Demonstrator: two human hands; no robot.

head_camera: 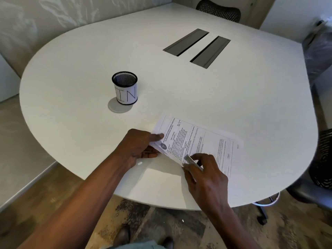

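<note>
A stack of printed paper sheets (pixel 201 141) lies on the white table (pixel 179 90) near its front edge. My left hand (pixel 139 146) pinches the sheets' left corner, thumb on top and fingers underneath, lifting it slightly. My right hand (pixel 203 175) grips a small flat metal object (pixel 191 161), possibly a staple remover or clip, against the sheets' near edge. A tiny white scrap (pixel 139 163) lies on the table beside my left hand.
A black mesh pen cup (pixel 125 88) with a white label reading "IN" stands left of centre. Two dark cable slots (pixel 196 47) are set into the far tabletop. Office chairs stand at the back (pixel 218 10) and the right (pixel 321 159).
</note>
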